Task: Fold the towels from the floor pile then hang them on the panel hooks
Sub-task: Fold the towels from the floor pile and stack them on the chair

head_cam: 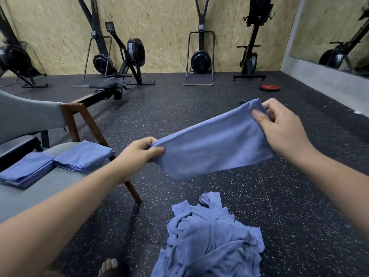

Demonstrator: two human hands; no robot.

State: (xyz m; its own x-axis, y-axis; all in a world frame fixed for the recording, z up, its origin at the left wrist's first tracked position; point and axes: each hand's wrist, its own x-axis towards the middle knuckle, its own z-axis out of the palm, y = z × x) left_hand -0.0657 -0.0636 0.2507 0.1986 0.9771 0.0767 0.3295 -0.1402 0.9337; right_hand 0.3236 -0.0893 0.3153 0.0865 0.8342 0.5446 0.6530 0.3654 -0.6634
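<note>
Bare toes of one foot [107, 264] show at the bottom edge, on a black speckled floor [199, 100]. Just ahead lies the pile [211, 236]: crumpled blue towels heaped loosely on the floor. Above it, in the air, both hands stretch one blue towel [215, 144], doubled into a smooth long band that slants up to the right. The left hand [137, 150] has its grip pinched on the lower left end. The right hand [283, 126] has its grip pinched on the upper right corner, thumb on top. To the left, a grey chair [40, 188] carries two folded towels [83, 155] side by side on its seat. Farther off, a black rower [127, 56] and a red plate [270, 87] sit near the wooden wall [163, 27].
</note>
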